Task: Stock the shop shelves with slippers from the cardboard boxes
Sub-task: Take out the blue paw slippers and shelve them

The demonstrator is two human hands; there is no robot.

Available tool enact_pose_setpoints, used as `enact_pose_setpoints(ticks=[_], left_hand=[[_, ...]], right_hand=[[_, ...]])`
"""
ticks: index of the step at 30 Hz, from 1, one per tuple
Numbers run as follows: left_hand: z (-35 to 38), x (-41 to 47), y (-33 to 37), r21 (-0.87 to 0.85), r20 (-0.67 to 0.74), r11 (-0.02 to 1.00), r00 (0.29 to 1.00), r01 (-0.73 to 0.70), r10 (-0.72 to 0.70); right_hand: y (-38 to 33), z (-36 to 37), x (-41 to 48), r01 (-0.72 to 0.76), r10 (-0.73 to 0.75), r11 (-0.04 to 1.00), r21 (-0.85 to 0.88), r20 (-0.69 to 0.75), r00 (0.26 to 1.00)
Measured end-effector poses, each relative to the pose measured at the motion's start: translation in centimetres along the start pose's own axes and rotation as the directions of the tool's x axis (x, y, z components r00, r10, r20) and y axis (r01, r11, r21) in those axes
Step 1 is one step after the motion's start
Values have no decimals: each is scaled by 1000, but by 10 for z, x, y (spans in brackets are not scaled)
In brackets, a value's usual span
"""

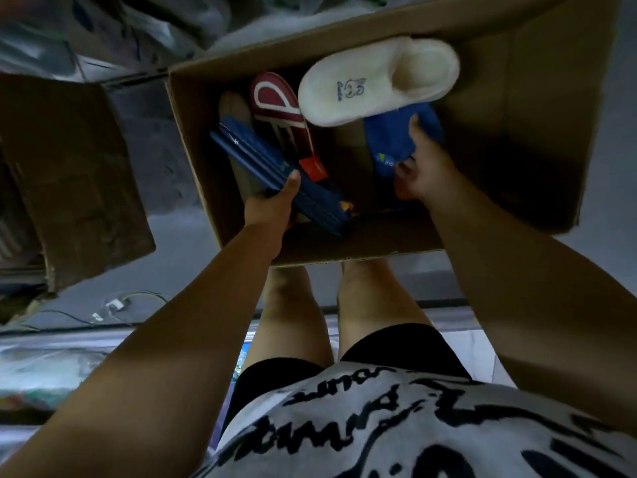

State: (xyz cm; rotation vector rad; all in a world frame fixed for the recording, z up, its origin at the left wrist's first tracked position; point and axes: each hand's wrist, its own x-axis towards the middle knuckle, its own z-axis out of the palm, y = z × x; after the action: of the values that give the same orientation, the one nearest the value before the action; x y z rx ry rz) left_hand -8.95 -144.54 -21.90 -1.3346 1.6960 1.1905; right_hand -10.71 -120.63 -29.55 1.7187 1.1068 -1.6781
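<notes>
An open cardboard box (517, 125) stands on the floor in front of my legs. Inside lie a white fluffy slipper (372, 81), a red and white slide (275, 108), dark blue slides (262, 157) with an orange tag, and a blue fluffy slipper (389, 143). My left hand (272, 205) grips the dark blue slides at their near end. My right hand (424, 167) holds the blue fluffy slipper, thumb over its top edge. The white slipper rests partly on the blue one.
A second cardboard box (69, 181) stands to the left on the grey floor. Thin cables and a small white plug (113, 305) lie on the floor at the lower left. Bagged goods (103, 25) are piled behind the boxes.
</notes>
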Motion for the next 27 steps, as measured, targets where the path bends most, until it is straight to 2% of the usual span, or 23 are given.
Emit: enact_pose_setpoints(ticks=[3, 7, 12, 14, 16, 19, 23, 27], left_hand=[[-9, -3, -13, -45, -27, 999, 999, -22, 20], [-24, -14, -28, -54, -35, 997, 998, -53, 51], [-25, -28, -23, -24, 62, 997, 996, -69, 71], [-18, -25, -17, 9, 84, 998, 995, -59, 58], [-8, -14, -13, 27, 56, 998, 997, -49, 48], [10, 0, -8, -1, -28, 999, 999, -32, 32], [22, 2, -9, 67, -167, 997, 985, -32, 43], [14, -8, -13, -20, -155, 996, 985, -85, 81]], right_hand=[[0, -2, 2, 38, -41, 989, 142, 22, 999], [0, -11, -5, 66, -69, 976, 209, 7, 998], [-3, -30, -17, 143, -136, 976, 166, -49, 989], [-5, -36, -24, 189, -180, 978, 88, -104, 978], [-6, -42, -28, 272, -278, 960, -60, -180, 944], [-8, -55, -30, 391, -415, 907, -157, -172, 893], [-15, -71, -42, 439, -459, 884, -162, -114, 881], [-23, -80, -64, 489, -508, 857, -163, -109, 854]])
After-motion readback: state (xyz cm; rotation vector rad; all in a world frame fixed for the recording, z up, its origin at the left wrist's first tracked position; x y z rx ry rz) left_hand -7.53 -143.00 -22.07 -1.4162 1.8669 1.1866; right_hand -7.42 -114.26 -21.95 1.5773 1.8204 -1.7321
